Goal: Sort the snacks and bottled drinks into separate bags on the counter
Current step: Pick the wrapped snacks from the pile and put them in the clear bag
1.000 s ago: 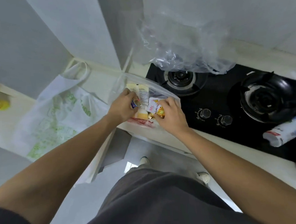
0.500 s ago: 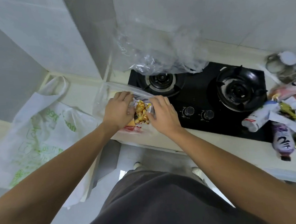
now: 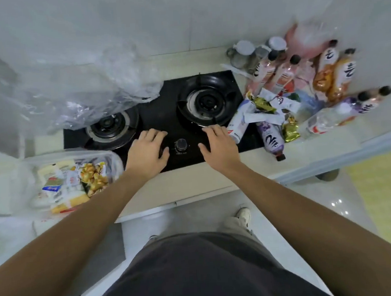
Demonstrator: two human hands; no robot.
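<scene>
The pale counter (image 3: 192,182) carried a black hob (image 3: 165,117); a clear bag of snacks (image 3: 72,178) sat left, bottles (image 3: 332,75) and wrappers (image 3: 268,111) crowded right.

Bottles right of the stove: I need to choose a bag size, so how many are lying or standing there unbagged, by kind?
Black-capped drink bottles: 7
Clear bottle: 1
White bottle: 1
Total: 9, though the pile overlaps, so one more could be hidden.
</scene>
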